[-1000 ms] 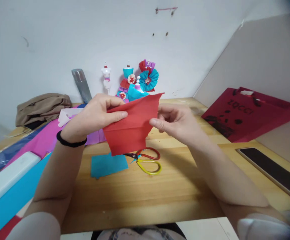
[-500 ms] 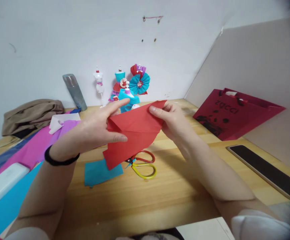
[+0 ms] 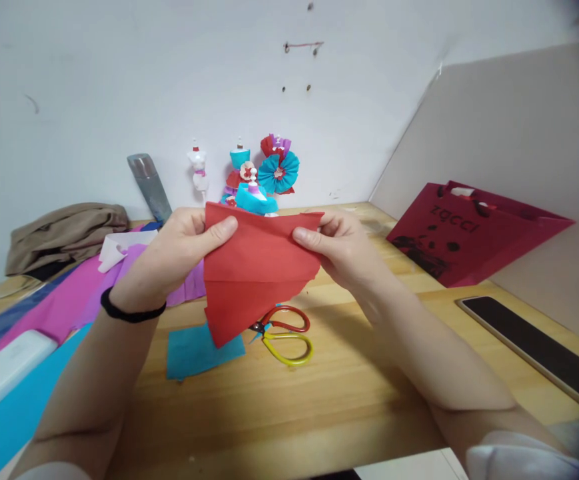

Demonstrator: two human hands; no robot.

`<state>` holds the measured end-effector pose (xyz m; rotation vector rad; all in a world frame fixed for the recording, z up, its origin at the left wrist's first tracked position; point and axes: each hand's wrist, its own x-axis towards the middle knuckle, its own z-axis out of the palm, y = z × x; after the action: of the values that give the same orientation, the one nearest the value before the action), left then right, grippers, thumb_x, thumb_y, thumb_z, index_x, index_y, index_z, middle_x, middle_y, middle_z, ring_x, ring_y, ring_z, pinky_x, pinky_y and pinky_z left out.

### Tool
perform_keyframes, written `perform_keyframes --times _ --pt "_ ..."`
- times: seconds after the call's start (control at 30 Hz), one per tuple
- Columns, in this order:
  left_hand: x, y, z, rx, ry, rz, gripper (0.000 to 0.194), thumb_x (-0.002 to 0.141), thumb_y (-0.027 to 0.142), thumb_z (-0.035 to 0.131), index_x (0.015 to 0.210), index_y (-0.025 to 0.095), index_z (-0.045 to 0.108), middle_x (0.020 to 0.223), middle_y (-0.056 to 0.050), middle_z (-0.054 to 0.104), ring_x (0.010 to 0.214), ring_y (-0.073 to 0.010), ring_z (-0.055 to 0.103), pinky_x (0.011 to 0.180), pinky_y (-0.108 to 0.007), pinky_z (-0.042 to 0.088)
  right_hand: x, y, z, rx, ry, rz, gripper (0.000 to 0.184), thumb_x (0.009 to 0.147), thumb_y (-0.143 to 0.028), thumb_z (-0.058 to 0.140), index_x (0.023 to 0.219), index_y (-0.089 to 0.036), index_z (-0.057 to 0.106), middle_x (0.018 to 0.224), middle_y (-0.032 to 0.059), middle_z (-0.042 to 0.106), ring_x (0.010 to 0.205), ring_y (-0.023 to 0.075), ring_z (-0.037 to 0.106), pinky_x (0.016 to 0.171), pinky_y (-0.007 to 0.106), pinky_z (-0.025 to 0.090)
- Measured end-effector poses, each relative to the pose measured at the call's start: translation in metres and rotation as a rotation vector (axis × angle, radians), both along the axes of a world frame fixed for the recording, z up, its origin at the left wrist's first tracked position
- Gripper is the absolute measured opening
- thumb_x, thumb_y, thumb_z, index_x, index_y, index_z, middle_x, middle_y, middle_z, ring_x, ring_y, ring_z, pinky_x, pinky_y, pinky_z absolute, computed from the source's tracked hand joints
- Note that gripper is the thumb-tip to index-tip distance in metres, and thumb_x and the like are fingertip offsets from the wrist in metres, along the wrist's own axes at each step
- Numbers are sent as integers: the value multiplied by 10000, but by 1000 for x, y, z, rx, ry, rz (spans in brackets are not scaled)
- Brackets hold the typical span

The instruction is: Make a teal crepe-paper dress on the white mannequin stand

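A red sheet of crepe-like paper (image 3: 254,267) hangs between my hands, creased across its middle and uneven along its lower right edge. My left hand (image 3: 189,243) pinches its upper left corner, thumb in front. At the upper right, my right hand (image 3: 342,243) grips it the same way. Below the sheet lie scissors (image 3: 289,337) with one red and one yellow handle; the red paper hides their blades. A blue paper piece (image 3: 199,357) rests on the table, partly under the hanging corner.
Small dress forms (image 3: 252,190) in coloured paper stand by the wall. On the left are a flask (image 3: 150,187), brown cloth (image 3: 64,233) and pink and purple paper (image 3: 54,307). A red paper bag (image 3: 469,233) and a phone (image 3: 529,350) are on the right.
My left hand, spread beside the sheet before, has closed on its upper left corner. The sheet's folded-over flap is now opened out flat, its top edge stretched between both hands.
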<state>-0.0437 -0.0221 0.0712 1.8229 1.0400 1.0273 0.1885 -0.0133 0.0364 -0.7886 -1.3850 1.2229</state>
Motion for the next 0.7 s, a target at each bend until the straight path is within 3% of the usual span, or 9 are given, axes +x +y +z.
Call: perform_keyframes --times 0.2,0.43,0.7 --pt "0 -1 2 -61 -51 -47 333 841 422 733 1047 169 796 917 -85 803 909 -277 751 787 -367 626 1 -1 1 -7 12 -34 319 613 -447 882 813 -239 746 863 39 788 792 231 719 698 361 583" --pt "0 0 10 -55 -105 -13 378 781 373 756 1093 161 742 961 -95 798 881 -255 750 757 -350 618 0 2 -1 28 36 -90 271 682 -422 825 877 -259 732 891 19 767 890 233 720 756 369 567" --pt "-8 3 9 84 -56 87 197 739 337 788 835 166 770 813 -51 778 826 -234 736 716 -319 605 3 3 3 27 -8 -52 256 633 -432 843 786 -245 758 701 -1 700 641 160 620 602 306 492"
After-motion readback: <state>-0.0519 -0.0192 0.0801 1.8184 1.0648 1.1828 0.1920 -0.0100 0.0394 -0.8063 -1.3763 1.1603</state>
